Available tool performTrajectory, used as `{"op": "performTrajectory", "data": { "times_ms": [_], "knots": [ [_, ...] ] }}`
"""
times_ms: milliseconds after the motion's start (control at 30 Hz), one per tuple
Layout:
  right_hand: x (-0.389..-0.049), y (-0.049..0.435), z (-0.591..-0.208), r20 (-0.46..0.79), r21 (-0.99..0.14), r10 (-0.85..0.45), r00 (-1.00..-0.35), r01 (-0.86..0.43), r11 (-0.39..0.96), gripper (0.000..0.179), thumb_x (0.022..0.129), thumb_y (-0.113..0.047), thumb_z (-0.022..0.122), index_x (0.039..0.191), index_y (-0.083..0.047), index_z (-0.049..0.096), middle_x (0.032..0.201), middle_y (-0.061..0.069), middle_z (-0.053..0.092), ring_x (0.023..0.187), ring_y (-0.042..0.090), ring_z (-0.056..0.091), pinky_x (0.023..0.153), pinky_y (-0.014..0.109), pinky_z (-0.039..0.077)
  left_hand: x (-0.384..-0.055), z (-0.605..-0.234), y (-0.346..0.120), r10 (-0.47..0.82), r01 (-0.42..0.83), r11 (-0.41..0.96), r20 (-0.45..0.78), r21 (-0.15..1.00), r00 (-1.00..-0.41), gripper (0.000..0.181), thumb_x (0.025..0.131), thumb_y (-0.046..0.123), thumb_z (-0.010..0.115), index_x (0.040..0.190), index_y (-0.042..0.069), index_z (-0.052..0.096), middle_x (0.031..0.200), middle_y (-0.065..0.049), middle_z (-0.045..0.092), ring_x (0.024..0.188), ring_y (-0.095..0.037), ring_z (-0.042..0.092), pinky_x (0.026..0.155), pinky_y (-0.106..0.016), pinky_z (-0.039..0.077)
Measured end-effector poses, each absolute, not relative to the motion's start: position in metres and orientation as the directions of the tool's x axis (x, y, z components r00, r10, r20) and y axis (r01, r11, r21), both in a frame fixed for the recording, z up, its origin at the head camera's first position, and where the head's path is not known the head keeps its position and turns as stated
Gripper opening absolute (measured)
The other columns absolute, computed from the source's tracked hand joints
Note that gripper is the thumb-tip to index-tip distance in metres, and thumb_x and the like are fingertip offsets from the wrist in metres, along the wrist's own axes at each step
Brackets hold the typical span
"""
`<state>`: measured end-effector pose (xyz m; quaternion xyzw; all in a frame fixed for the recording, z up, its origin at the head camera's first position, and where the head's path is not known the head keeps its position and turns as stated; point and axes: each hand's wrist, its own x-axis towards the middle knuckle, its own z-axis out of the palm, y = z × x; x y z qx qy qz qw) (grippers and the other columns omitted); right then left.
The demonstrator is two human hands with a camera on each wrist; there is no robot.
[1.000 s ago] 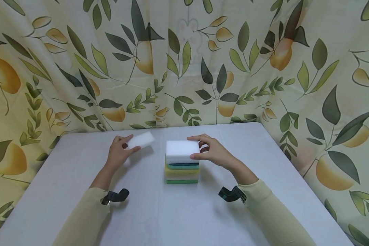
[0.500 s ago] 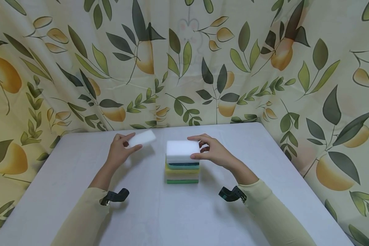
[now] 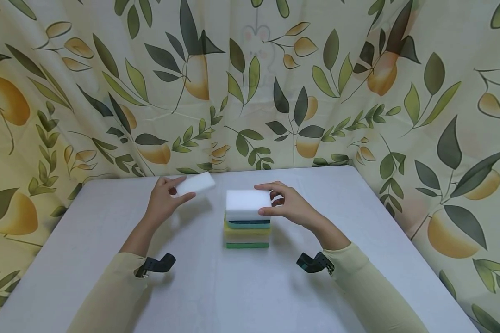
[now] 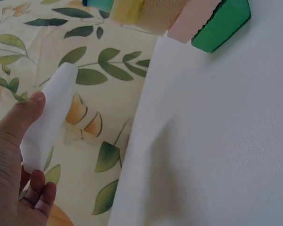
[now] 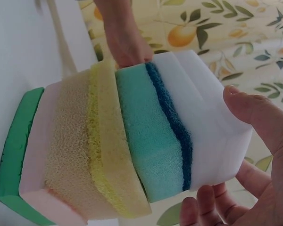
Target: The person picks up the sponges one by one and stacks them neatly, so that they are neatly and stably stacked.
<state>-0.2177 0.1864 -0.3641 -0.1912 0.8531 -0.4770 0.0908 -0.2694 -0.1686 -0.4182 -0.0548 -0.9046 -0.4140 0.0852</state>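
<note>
My left hand pinches a white sponge between thumb and fingers, raised off the table to the left of a sponge stack. In the left wrist view this white sponge appears edge-on. My right hand grips the right end of the white top of the stack, thumb on the near side. The right wrist view shows the layers below it: a teal sponge with a dark blue scouring face, a yellow one, a tan one, a pink one and a green one at the bottom.
A white-clothed table carries the stack near its middle. Behind and beside it hangs a curtain printed with leaves and fruit. Dark wrist straps sit at both sleeve cuffs.
The white sponge in my left hand has moved slightly up and right, closer to the stack. My right hand and the stack have stayed in place.
</note>
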Motion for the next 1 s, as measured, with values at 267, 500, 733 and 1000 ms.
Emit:
{"op": "performTrajectory", "data": {
  "times_ms": [267, 500, 733, 1000],
  "knots": [
    [-0.217, 0.186, -0.363, 0.021, -0.845, -0.405, -0.914, -0.233, 0.482, 0.065, 0.081, -0.029, 0.082, 0.140, -0.020, 0.056, 0.128, 0.007, 0.052, 0.106, 0.029, 0.055, 0.089, 0.037, 0.048, -0.264, -0.404, -0.161, 0.058, 0.225, 0.633, 0.245, 0.741, -0.968, 0.069, 0.080, 0.037, 0.082, 0.140, 0.013, 0.057, 0.108, -0.012, 0.042, 0.097, -0.025, 0.045, 0.075, -0.033, 0.039],
    [-0.217, 0.186, -0.363, 0.011, -0.851, -0.405, -0.914, -0.221, 0.476, 0.065, 0.080, -0.028, 0.082, 0.140, -0.021, 0.056, 0.129, 0.007, 0.051, 0.106, 0.031, 0.055, 0.089, 0.038, 0.048, -0.261, -0.395, -0.157, 0.080, 0.270, 0.629, 0.285, 0.729, -0.955, 0.064, 0.080, 0.035, 0.082, 0.136, 0.012, 0.060, 0.104, -0.010, 0.042, 0.095, -0.024, 0.045, 0.074, -0.033, 0.039],
    [-0.218, 0.186, -0.365, 0.012, -0.850, -0.404, -0.915, -0.222, 0.478, 0.065, 0.080, -0.029, 0.082, 0.139, -0.021, 0.056, 0.127, 0.007, 0.051, 0.107, 0.033, 0.055, 0.090, 0.039, 0.049, -0.260, -0.388, -0.152, 0.090, 0.288, 0.618, 0.298, 0.732, -0.950, 0.062, 0.080, 0.035, 0.083, 0.134, 0.013, 0.062, 0.103, -0.009, 0.041, 0.095, -0.024, 0.045, 0.074, -0.033, 0.041],
    [-0.218, 0.187, -0.364, 0.022, -0.849, -0.408, -0.913, -0.232, 0.474, 0.065, 0.081, -0.029, 0.082, 0.140, -0.021, 0.056, 0.128, 0.007, 0.051, 0.106, 0.031, 0.054, 0.090, 0.038, 0.049, -0.256, -0.378, -0.145, 0.116, 0.320, 0.612, 0.319, 0.723, -0.941, 0.062, 0.081, 0.033, 0.082, 0.136, 0.013, 0.061, 0.102, -0.009, 0.039, 0.095, -0.024, 0.046, 0.074, -0.034, 0.041]
  ]
}}
